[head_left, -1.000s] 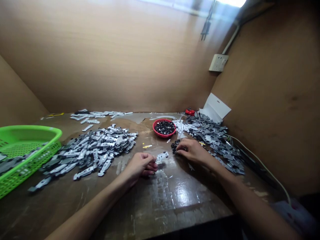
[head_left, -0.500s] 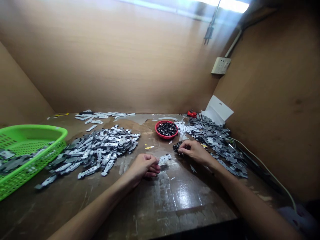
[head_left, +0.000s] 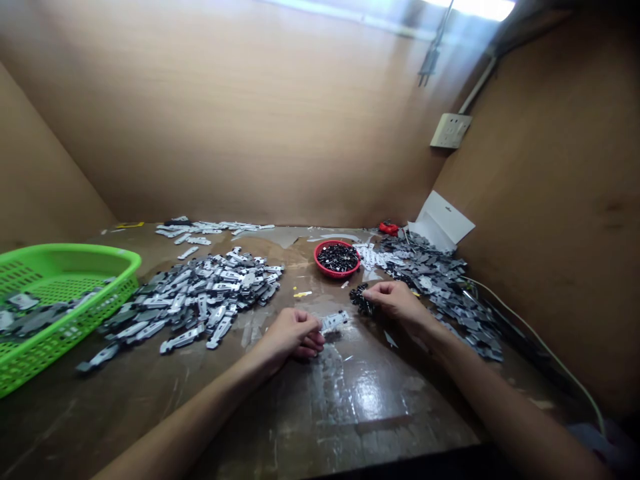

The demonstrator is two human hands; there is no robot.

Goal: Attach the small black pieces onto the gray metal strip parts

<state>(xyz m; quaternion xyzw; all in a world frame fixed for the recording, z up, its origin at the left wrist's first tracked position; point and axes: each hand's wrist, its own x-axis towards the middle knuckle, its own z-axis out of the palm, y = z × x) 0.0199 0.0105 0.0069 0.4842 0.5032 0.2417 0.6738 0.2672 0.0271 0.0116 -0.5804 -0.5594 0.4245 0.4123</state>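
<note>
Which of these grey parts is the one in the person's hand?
The lone white-and-grey flat part pinched by the left hand, apart from the others, which lie loose in heaps.

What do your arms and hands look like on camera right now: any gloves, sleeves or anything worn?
The left forearm and right forearm are bare, with no sleeve in view. The left hand and right hand wear no gloves, and neither wrist shows a watch, band or cable.
</note>
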